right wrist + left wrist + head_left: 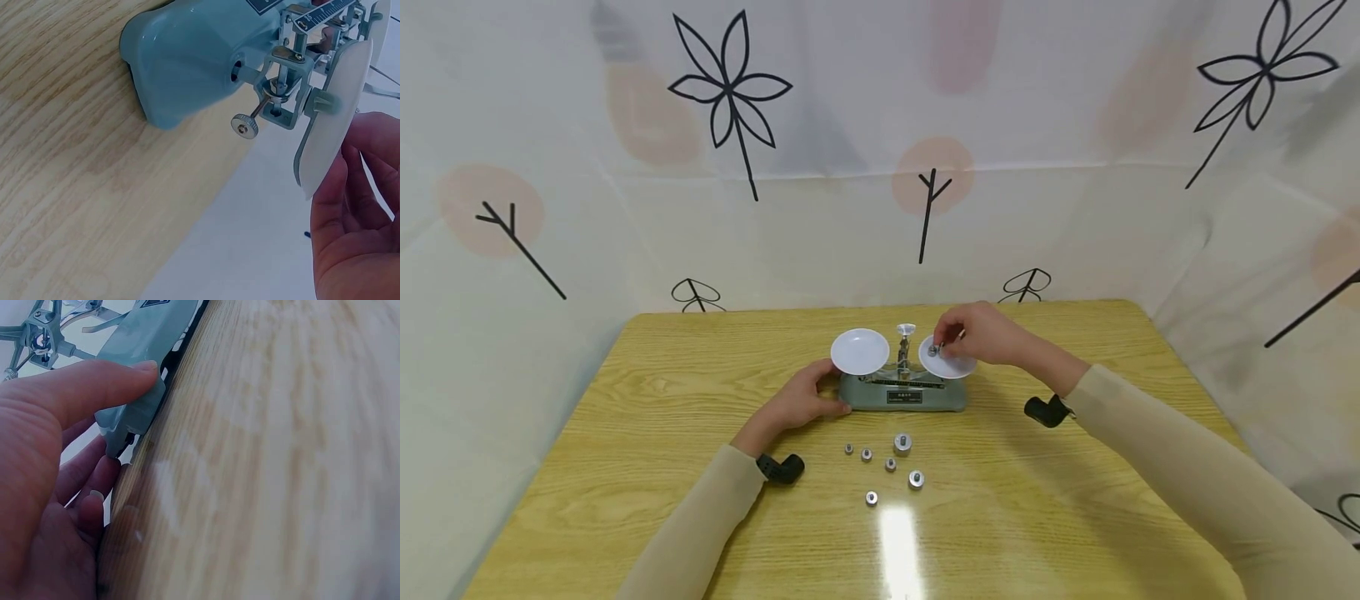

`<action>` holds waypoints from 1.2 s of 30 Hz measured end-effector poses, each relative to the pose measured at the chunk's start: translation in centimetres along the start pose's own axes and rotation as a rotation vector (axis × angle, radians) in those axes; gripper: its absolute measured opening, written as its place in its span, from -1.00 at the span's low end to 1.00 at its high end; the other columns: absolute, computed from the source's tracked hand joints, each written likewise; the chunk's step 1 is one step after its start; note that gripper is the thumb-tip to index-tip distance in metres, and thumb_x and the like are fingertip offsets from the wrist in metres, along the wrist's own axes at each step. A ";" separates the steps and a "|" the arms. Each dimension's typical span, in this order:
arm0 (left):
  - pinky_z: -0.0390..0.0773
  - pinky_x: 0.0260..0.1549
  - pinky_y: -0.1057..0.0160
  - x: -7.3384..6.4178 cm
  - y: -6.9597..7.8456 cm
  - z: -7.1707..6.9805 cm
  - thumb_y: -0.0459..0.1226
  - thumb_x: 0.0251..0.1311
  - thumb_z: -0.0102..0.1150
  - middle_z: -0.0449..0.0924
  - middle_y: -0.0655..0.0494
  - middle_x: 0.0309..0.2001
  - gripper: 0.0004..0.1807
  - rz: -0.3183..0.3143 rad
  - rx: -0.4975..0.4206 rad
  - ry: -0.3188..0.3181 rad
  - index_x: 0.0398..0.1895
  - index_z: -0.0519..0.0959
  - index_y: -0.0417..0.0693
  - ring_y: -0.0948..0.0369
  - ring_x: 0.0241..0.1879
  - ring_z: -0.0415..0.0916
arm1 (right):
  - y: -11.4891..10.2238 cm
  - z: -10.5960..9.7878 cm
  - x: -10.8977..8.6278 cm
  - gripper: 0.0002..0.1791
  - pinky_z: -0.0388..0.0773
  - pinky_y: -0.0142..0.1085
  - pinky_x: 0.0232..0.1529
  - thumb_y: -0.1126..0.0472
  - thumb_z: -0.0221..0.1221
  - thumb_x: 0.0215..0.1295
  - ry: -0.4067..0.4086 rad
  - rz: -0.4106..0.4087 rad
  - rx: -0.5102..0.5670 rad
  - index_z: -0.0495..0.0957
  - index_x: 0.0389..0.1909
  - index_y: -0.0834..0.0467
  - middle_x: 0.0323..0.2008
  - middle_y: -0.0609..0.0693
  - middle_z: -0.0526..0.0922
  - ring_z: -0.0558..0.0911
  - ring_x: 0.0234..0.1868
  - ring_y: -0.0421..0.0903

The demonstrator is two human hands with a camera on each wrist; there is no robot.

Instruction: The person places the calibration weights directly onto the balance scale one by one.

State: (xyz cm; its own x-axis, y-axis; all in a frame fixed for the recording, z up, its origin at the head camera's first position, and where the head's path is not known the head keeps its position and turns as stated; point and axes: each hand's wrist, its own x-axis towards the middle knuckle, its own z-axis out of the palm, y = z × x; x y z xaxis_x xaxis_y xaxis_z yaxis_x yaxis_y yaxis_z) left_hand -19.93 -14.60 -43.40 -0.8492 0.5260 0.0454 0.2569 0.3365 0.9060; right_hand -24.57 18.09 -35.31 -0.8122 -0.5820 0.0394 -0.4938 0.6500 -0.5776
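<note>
A green two-pan balance scale [902,395] stands near the far side of the table. My left hand [802,395] grips the left end of its base [147,347], thumb on the front and other fingers round the end. Over the right white pan [951,367], my right hand [981,332] pinches a small metal weight [933,351] with thumb and fingertips. Those fingers partly cover the weight, and whether it touches the pan is unclear. In the right wrist view, the tilted pan [334,125] hides the fingertips of the right hand [359,231].
The left pan [860,352] holds nothing visible. Several metal weights of different sizes, the largest weight [902,443] among them, stand loose on the wooden table [700,417] in front of the scale. A patterned cloth [850,225] hangs behind the table.
</note>
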 end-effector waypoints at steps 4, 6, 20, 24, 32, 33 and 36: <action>0.33 0.24 -0.12 0.0 -0.1 0.0 -0.52 0.05 0.41 0.43 -0.19 0.23 -0.29 -0.002 -0.002 -0.003 0.32 0.38 -0.31 -0.13 0.27 0.33 | -0.1 0.0 0.0 -0.86 0.58 -0.14 -0.19 0.39 0.38 0.16 0.000 0.004 -0.006 0.67 -0.32 0.12 -0.28 -0.04 0.68 0.61 -0.22 -0.07; 0.33 0.24 -0.12 0.0 -0.1 -0.1 -0.51 0.05 0.41 0.43 -0.19 0.23 -0.29 0.000 -0.001 -0.005 0.32 0.38 -0.31 -0.12 0.27 0.33 | -0.1 0.0 0.1 -0.87 0.58 -0.14 -0.19 0.39 0.38 0.17 -0.001 0.008 -0.002 0.67 -0.32 0.12 -0.28 -0.04 0.68 0.61 -0.22 -0.07; 0.32 0.25 -0.11 0.4 -1.4 -0.1 -0.49 0.06 0.42 0.43 -0.17 0.24 -0.28 -0.002 0.020 -0.011 0.34 0.38 -0.29 -0.09 0.28 0.33 | 0.0 0.0 0.1 -0.88 0.59 -0.13 -0.18 0.36 0.39 0.17 0.001 0.025 0.015 0.67 -0.31 0.14 -0.27 -0.02 0.69 0.62 -0.20 -0.06; 0.31 0.26 -0.13 1.0 -3.1 0.1 -0.48 0.06 0.43 0.40 -0.17 0.26 -0.25 -0.005 0.026 -0.009 0.37 0.35 -0.27 -0.09 0.30 0.31 | 0.0 -0.1 -0.1 -0.87 0.59 -0.12 -0.17 0.37 0.39 0.17 0.004 0.030 0.030 0.67 -0.30 0.15 -0.26 -0.01 0.69 0.62 -0.19 -0.04; 0.33 0.25 -0.08 1.1 -3.7 0.0 -0.40 0.05 0.48 0.43 -0.06 0.26 -0.24 0.004 0.030 -0.002 0.36 0.39 -0.15 0.00 0.28 0.34 | 0.1 -0.5 -0.5 -0.86 0.59 -0.13 -0.15 0.39 0.37 0.19 0.015 0.051 0.066 0.66 -0.26 0.15 -0.25 -0.02 0.68 0.62 -0.17 -0.03; 0.34 0.25 -0.07 1.1 -3.7 0.0 -0.40 0.05 0.48 0.43 -0.05 0.25 -0.24 0.003 0.032 -0.002 0.36 0.39 -0.14 0.01 0.28 0.35 | 0.1 -0.6 -0.6 -0.86 0.59 -0.12 -0.15 0.39 0.37 0.19 0.017 0.053 0.068 0.67 -0.26 0.15 -0.25 -0.02 0.68 0.62 -0.17 -0.03; 0.35 0.24 -0.05 1.1 -3.6 -0.1 -0.39 0.05 0.49 0.44 -0.03 0.24 -0.25 -0.003 0.033 -0.006 0.35 0.40 -0.12 0.03 0.27 0.35 | 0.2 -0.8 -0.8 -0.86 0.60 -0.12 -0.14 0.39 0.36 0.19 0.024 0.055 0.073 0.67 -0.25 0.16 -0.25 -0.02 0.68 0.61 -0.18 -0.03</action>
State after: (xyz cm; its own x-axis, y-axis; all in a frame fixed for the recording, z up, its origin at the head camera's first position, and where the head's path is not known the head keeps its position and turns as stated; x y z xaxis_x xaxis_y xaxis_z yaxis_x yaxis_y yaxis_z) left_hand -21.80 -15.30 -46.59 -0.8474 0.5295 0.0399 0.2693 0.3636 0.8918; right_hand -24.26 19.04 -34.80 -0.8452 -0.5338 0.0249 -0.4248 0.6430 -0.6373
